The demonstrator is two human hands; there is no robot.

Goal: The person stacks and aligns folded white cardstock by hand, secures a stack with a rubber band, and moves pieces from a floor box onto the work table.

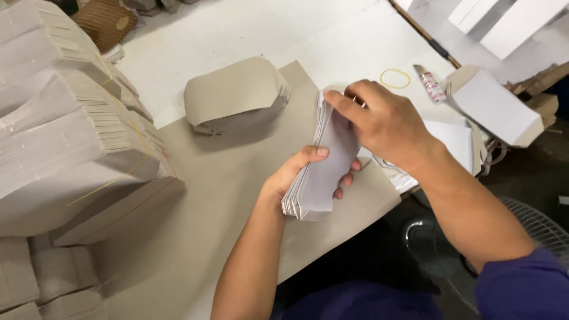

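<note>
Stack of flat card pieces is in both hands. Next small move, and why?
Probably tap the stack edge-down on the brown sheet to square it. The left hand cradles its lower end, the right hand pinches the top, and the lower edges look fanned and uneven.

Left: bundles (pixel 71 130) stacked on the table (pixel 237 29).
Centre: card stack (pixel 323 166) between both hands, above the sheet (pixel 195 225).
Behind: curved pile (pixel 234 95) (on the sheet).
Right: rubber band (pixel 395 78), tube (pixel 431 84) beside it.
</note>
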